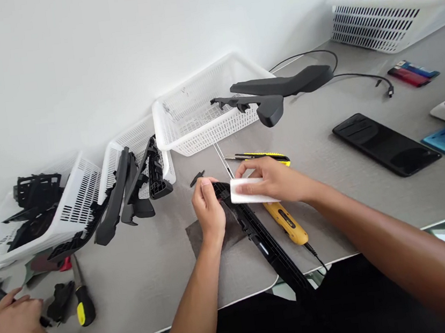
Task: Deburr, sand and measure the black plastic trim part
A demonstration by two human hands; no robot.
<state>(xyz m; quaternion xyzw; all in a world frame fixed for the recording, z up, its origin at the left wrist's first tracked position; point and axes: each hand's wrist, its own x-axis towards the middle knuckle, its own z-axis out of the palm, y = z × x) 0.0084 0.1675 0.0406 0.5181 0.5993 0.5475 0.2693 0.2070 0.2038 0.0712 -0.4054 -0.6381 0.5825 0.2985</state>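
Observation:
A long black plastic trim part (271, 249) slants from the table toward my body, its ribbed side showing. My left hand (209, 208) is closed around its far end. In my right hand (268, 180) is a white sponge block (248, 191), pinched between thumb and fingers and held against or just over that same end. Under my right hand lies a yellow corded hand tool (288, 223), its tip hidden. A yellow and black utility knife (268, 156) lies just beyond. Below the part is a dark grey sheet (194, 237).
White baskets (204, 146) line the wall, several holding black parts; trim pieces (285, 83) overhang one. At right are a black phone (386, 144), lighters (414, 73) and a cable (361, 76). A co-worker's hand (14, 316) is at left, near a yellow-black handled tool (84, 305).

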